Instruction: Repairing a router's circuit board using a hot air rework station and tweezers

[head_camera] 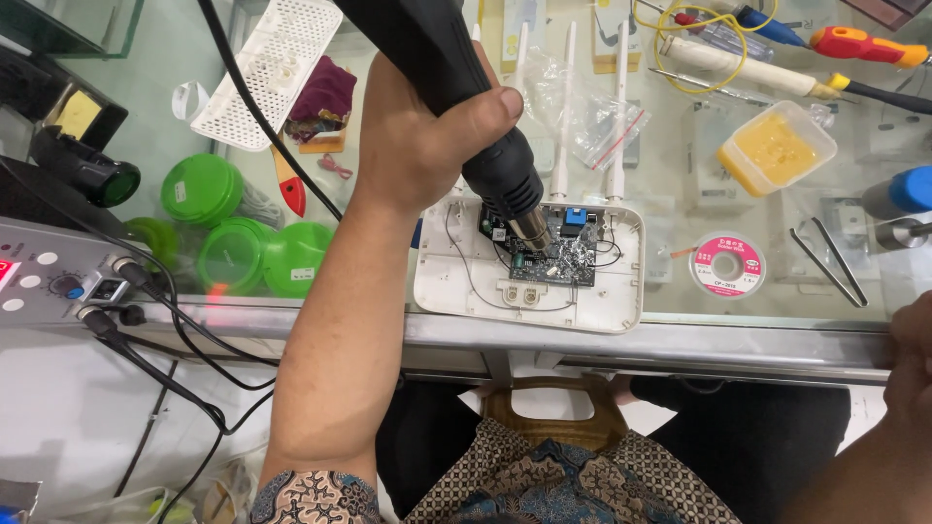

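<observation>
My left hand point(417, 136) is wrapped around the black handle of a hot air gun point(490, 160). Its metal nozzle points down at a dark circuit board point(563, 257), just above the board's left part. The board lies inside an opened white router shell point(451, 281) with three white antennas point(566, 116) pointing away from me. The shell rests on a glass counter close to its metal front edge point(699, 347). My right hand point(915, 351) shows only partly at the right border, near the counter edge, and its fingers are out of view.
A grey rework station point(44, 277) with black cables stands at the left, beside several green lids point(233, 254). A pink solder wick reel point(727, 264), tweezers point(827, 262), a yellow flux tub point(777, 146) and screwdrivers point(864, 44) lie to the right. A white perforated tray point(272, 68) sits behind.
</observation>
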